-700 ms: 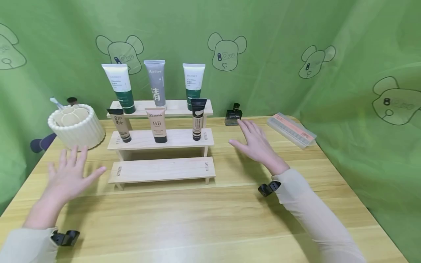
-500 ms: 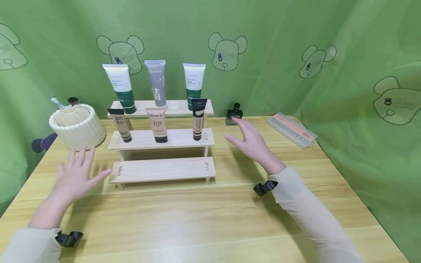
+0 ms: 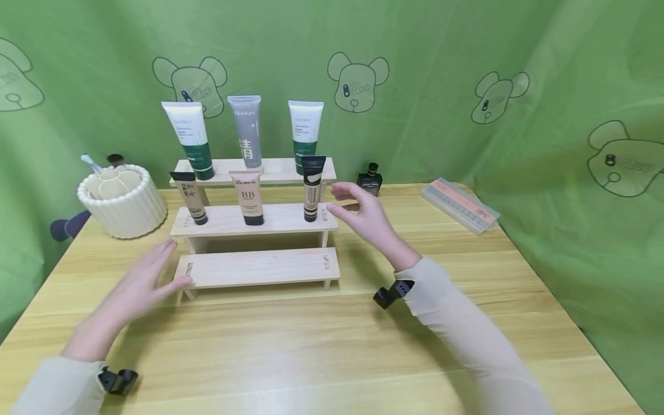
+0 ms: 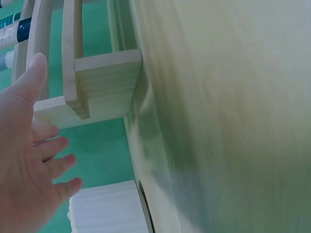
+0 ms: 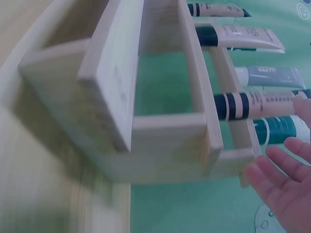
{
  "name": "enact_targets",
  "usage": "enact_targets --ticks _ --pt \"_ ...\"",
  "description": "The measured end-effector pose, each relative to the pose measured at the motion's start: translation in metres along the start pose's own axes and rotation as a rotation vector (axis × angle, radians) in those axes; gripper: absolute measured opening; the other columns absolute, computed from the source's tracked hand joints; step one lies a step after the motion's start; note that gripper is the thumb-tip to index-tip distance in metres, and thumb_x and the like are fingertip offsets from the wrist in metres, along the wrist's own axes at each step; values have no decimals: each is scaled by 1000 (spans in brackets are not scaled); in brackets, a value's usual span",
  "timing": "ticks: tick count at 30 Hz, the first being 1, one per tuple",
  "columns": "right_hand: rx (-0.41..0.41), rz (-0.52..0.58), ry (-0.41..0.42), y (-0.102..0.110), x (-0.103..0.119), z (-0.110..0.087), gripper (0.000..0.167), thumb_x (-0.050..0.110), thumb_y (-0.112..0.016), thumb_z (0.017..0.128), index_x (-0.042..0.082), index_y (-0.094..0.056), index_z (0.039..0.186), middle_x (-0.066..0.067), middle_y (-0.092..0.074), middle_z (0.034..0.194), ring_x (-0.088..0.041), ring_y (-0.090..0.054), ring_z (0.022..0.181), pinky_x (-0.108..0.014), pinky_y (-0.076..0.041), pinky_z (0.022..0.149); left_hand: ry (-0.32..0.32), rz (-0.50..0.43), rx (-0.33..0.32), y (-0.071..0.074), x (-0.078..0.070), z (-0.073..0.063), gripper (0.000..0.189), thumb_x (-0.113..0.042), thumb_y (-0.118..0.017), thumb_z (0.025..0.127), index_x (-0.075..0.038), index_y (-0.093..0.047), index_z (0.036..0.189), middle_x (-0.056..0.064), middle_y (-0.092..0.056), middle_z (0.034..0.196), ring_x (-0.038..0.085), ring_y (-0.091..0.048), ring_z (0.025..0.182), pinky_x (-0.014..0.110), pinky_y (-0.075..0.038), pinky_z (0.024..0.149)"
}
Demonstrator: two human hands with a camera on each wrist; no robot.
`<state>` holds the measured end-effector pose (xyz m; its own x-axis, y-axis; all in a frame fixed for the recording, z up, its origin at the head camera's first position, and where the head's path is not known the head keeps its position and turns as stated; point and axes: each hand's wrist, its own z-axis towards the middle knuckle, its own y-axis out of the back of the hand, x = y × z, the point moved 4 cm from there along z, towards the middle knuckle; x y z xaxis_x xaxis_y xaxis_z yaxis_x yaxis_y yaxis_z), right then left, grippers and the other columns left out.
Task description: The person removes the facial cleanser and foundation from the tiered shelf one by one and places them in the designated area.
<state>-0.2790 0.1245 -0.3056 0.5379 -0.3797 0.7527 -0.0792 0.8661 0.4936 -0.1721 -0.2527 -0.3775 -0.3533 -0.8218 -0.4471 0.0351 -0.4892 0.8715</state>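
We see a three-tier wooden rack (image 3: 259, 268) at 11 o'clock on the table (image 3: 259, 357), taller tubes (image 3: 246, 132) standing at the back, probably so shorter tubes (image 3: 248, 196) in front leave them visible. The left hand (image 3: 136, 288), at the rack's 8 o'clock, and the right hand (image 3: 367, 218), at 3 o'clock beside a black-topped tube (image 3: 312, 193), are empty, fingers loose; contact we cannot confirm.

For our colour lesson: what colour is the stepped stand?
The stepped stand is pale beige, like light wood; the head view shows it best.
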Motion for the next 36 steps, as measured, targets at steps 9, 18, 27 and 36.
enact_targets --ticks 9,18,27,36 --pt "18 146 -57 -22 -2 9 39 4 -66 84 -3 -54 120 -16 -60 109 -25 -58 97 -31 -51 83 -78 20 18 -10 -5 -2 75 -36 -66 84 11 -36 134 33 -29 138 50 -29 123 61 -23 101" --pt "-8 169 -54 -30 0 14 33 -1 -66 82 -6 -56 113 -19 -61 106 -27 -59 94 -29 -49 85 -74 27 39 -13 -6 -5 69 -35 -62 87 11 -39 133 31 -31 138 48 -30 124 59 -25 100" --pt "-30 150 -109 -30 0 15 29 2 -66 84 -6 -59 110 -18 -63 102 -26 -60 91 -29 -49 83 -105 48 4 -12 -6 -9 65 -31 -62 88 9 -39 134 30 -33 138 47 -33 122 58 -27 100" --pt "-48 151 -121 -28 0 12 29 4 -66 85 -5 -59 111 -17 -63 102 -25 -60 91 -28 -50 82 -117 53 -14 -13 -7 -10 63 -29 -62 88 9 -40 133 29 -34 137 47 -35 121 58 -28 99"
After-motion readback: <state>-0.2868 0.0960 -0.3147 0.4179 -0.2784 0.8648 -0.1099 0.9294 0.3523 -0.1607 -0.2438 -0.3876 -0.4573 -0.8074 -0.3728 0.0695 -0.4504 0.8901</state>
